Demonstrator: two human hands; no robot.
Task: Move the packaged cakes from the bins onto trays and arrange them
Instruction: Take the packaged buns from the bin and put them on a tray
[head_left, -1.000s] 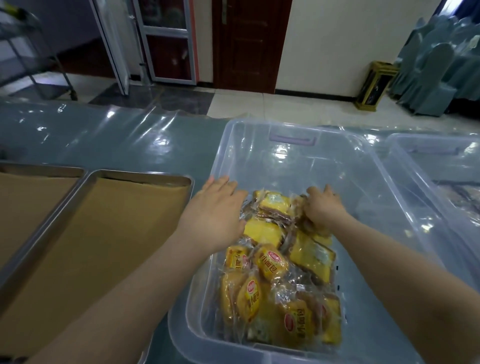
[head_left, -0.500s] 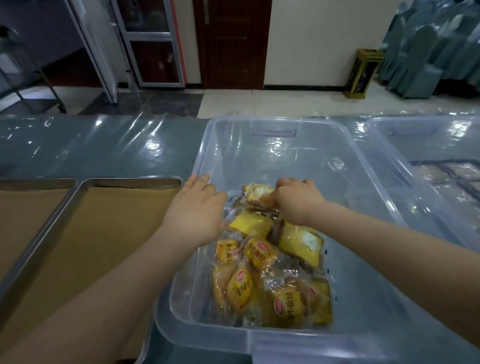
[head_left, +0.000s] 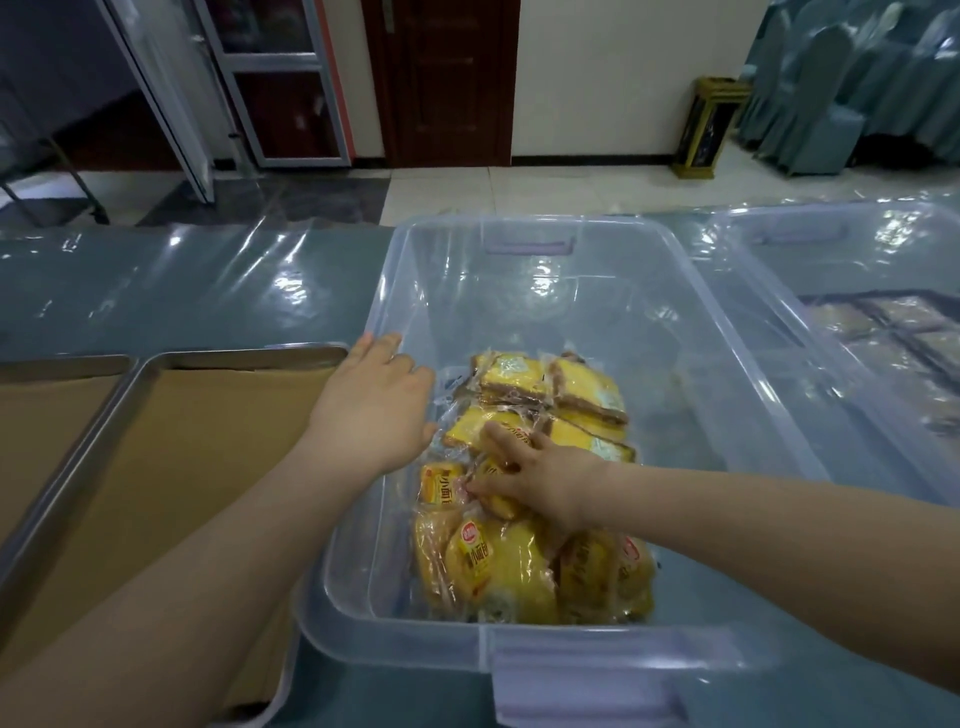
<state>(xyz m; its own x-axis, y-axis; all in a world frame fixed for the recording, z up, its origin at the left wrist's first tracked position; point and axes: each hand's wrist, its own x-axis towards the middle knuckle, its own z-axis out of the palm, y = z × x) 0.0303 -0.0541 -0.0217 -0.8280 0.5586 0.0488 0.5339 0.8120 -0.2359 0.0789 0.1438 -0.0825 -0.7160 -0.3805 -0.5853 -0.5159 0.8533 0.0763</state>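
Head view, the only one supplied. We find a clear plastic bin (head_left: 530, 291) on a table covered in glossy film (head_left: 182, 291). A heap of packaged cakes (head_left: 524, 493) lies in the near left part of the bin floor; the rest of the floor is bare. The wrappers are yellow, some with a red label, and they overlap so loosely that we cannot count them.

To the left stands a metal tray (head_left: 244, 354) lined with brown paper, its right edge just beside the bin wall. A second tray (head_left: 62, 361) adjoins it further left. We see no cake on either tray, though neither is fully in frame.

The left hand (head_left: 376, 410) is spread, palm down, over the bin's left wall, fingers reaching toward the heap; whether it touches a packet we cannot tell. The right hand (head_left: 540, 475) rests on the middle of the heap, fingers curled down among the wrappers. We judge it to be gathering a packet, but a closed grip is not visible.

A second bin (head_left: 841, 228) stands to the right; dark, flat items show through its wall and we cannot identify them.

Assessment: the transfer onto these trays appears not yet begun. All visible cakes remain in the bin; lifting, placing and arranging are outstanding.
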